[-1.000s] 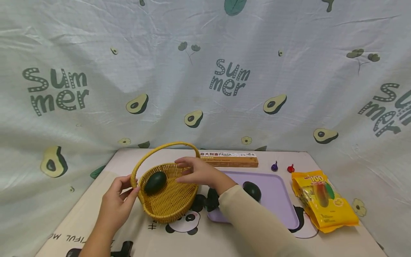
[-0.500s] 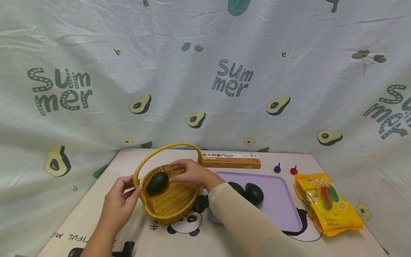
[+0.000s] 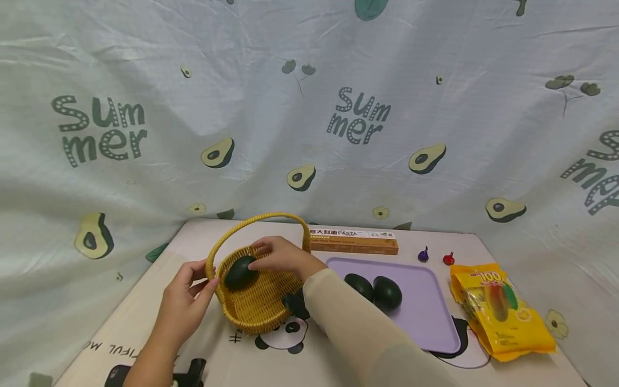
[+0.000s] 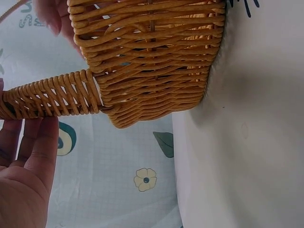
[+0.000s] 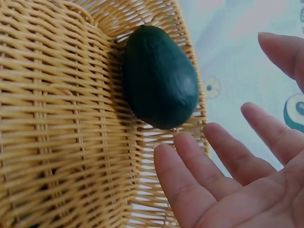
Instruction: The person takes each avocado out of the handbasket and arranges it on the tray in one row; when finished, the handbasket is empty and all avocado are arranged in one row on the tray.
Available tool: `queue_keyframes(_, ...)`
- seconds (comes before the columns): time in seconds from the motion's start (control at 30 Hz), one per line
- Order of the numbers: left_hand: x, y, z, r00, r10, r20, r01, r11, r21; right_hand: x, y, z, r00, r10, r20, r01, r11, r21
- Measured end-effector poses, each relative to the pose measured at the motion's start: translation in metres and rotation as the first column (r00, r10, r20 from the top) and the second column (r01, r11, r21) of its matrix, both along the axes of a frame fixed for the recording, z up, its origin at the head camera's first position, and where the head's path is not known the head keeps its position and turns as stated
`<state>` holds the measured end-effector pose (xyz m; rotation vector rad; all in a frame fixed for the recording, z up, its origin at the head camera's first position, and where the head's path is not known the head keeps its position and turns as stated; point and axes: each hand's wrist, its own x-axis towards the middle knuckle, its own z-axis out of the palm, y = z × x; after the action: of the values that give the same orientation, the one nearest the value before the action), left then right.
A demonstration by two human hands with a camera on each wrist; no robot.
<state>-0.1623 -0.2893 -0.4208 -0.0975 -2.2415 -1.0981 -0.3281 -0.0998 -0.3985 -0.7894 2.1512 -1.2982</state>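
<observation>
A yellow wicker basket [image 3: 258,301] with a tall hoop handle [image 3: 263,216] stands at the left middle of the table. My left hand [image 3: 186,301] pinches the lower left end of the handle between thumb and fingers; the left wrist view shows its fingertips against the woven strip. One dark green avocado [image 5: 161,78] lies inside, against the basket's wall. My right hand [image 3: 282,255] is over the basket beside this avocado. Its fingers [image 5: 221,147] are spread, with fingertips close to the fruit's rounded end in the right wrist view.
Two more avocados [image 3: 387,294] lie on a lilac tray [image 3: 430,317] right of the basket, partly behind my right sleeve. A pasta box [image 3: 355,244] is at the back. Purple [image 3: 423,255] and red [image 3: 448,259] wrapped candies and a yellow bag [image 3: 503,317] are at the right.
My right hand has moved left and closer to the avocado in the basket. Its sleeve uncovers more of the avocados on the tray. The left hand keeps its hold on the handle.
</observation>
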Motion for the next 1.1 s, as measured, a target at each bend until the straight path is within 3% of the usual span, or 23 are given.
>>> queue_keyframes(0.27, -0.001, 0.0, 0.002, 1.0, -0.007, 0.006, 0.007, 1.0, 0.002, 0.002, -0.017, -0.007, 0.997, -0.039, 0.072, 0.039, 0.999, -0.004)
queue_keyframes(0.7, 0.0, 0.0, 0.001, 0.999, 0.005, 0.035, -0.005, 1.0, 0.01, 0.002, -0.035, -0.013, 0.992, -0.076, 0.097, 0.074, 0.997, 0.017)
queue_keyframes(0.9, -0.001, 0.001, 0.002, 1.0, -0.002, 0.03, 0.001, 1.0, 0.021, 0.003, -0.041, -0.02, 0.99, -0.124, 0.067, 0.122, 0.992, 0.03)
queue_keyframes(1.1, 0.0, -0.001, 0.001, 1.0, -0.002, 0.02, 0.002, 1.0, 0.025, 0.006, -0.044, -0.022, 0.993, -0.114, 0.019, 0.113, 0.993, 0.044)
